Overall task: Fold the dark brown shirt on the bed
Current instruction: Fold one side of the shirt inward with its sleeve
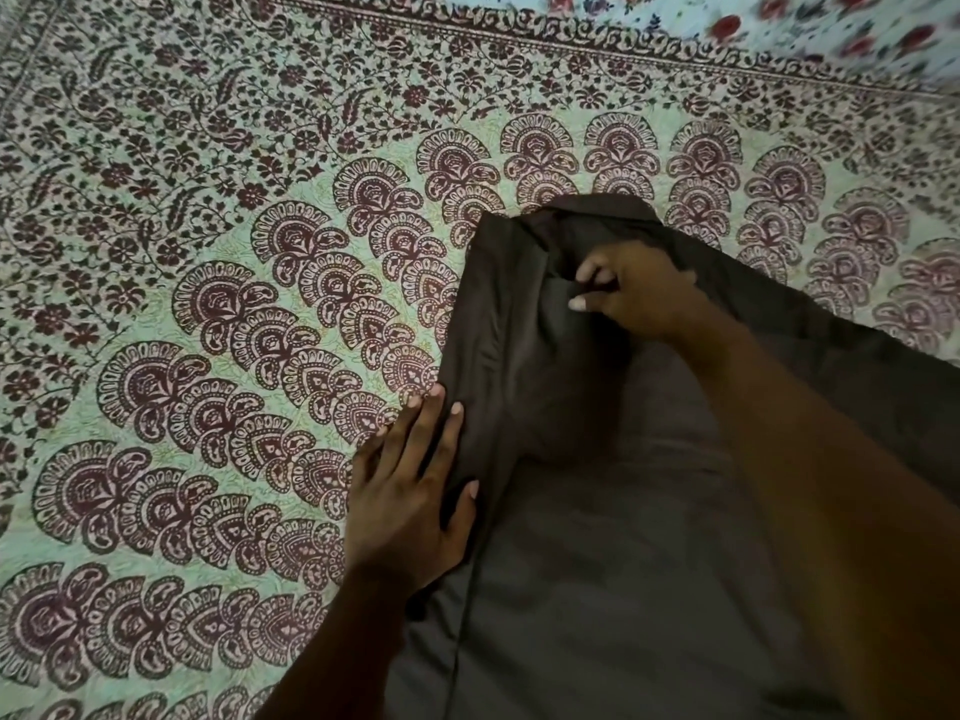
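- My right forearm covers much of the dark brown shirt point(597, 537); its lower part runs out of view.
- My right hand point(639, 293) pinches smooth cloth near the collar.
- My left hand point(410, 496) presses flat, fingers spread, on the shirt's left edge.
- Underneath lies the bed point(208, 304), its cover block-printed with paisley.

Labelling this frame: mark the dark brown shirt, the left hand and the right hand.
dark brown shirt point(597, 563): head view, on the flat body panel.
left hand point(410, 491): head view, back of the hand, lying flat on the shirt's left edge.
right hand point(636, 296): head view, knuckles, fingers pinching fabric near the collar.
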### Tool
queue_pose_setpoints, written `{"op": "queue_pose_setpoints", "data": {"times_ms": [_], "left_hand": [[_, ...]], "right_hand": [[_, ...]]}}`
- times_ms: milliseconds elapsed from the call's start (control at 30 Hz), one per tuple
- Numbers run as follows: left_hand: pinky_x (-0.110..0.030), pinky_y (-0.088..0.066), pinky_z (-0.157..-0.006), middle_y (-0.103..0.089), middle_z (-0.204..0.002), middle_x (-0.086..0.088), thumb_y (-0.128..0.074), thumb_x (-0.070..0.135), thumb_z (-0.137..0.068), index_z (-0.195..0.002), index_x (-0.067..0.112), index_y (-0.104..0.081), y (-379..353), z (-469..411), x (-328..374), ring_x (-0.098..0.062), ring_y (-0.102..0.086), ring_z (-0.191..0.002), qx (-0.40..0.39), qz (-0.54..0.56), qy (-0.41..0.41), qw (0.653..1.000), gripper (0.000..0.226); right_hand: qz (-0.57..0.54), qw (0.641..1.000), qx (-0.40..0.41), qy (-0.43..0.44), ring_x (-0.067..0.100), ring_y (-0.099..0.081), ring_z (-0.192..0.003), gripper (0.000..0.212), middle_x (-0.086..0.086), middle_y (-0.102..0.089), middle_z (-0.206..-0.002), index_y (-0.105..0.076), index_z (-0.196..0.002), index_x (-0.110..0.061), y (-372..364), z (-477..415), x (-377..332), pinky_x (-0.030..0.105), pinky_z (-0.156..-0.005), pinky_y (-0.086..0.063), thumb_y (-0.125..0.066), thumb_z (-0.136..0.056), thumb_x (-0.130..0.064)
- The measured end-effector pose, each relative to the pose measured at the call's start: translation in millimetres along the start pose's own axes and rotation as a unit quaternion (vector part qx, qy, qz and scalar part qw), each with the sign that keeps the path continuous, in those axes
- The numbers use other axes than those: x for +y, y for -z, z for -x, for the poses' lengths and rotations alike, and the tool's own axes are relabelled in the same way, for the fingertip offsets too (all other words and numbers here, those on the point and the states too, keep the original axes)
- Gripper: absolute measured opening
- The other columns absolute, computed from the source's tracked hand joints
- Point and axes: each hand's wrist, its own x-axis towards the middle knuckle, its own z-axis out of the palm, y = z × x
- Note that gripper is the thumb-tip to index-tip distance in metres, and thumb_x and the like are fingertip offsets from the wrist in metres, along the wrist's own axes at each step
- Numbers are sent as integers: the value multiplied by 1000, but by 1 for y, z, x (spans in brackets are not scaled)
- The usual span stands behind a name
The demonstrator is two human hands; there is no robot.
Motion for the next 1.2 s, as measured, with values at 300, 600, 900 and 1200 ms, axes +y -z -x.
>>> {"op": "queue_pose_setpoints", "data": {"times_ms": [300, 600, 900, 1200], "left_hand": [[-46, -33, -114, -26, -170, -2, -56, 50, -92, -160, 18, -36, -2, 0, -1, -23, -32, -154, 4, -20, -2, 1000, 78], [-47, -35, -114, -27, -170, -1, -57, 50, -91, -160, 19, -37, -3, -1, 0, -23, -32, -154, 13, -22, -3, 1000, 78], [-46, -34, -113, -27, -170, -1, -53, 53, -92, -160, 20, -35, -5, 0, -2, -23, -31, -154, 15, -20, -1, 1000, 78], [-44, -28, -117, -26, -170, 0, -47, 55, -95, -161, 21, -34, -6, 3, 0, -22, -29, -154, 27, -20, -7, 999, 76]], "right_hand": [[-40, 989, 83, -119, 25, -57, -106, 18, 2, -67, -100, -72, -95, -19, 2, 29, -3, 64, -111, -29, -62, -81, -25], [208, 944, 236, 98, 36, -52, -129, 58, 15, -54, -141, -57, -140, -12, -70, 63, -23, 54, -98, -42, -52, -99, -53], [193, 971, 139, 1, 30, 2, -162, 97, 2, 0, -176, -8, -167, -27, -100, 51, -6, 65, -123, -11, -14, -91, -87], [239, 934, 212, 160, 32, -27, -157, 70, 16, -31, -168, -36, -159, -7, -110, 85, -27, 55, -120, -29, -35, -105, -51]]}}
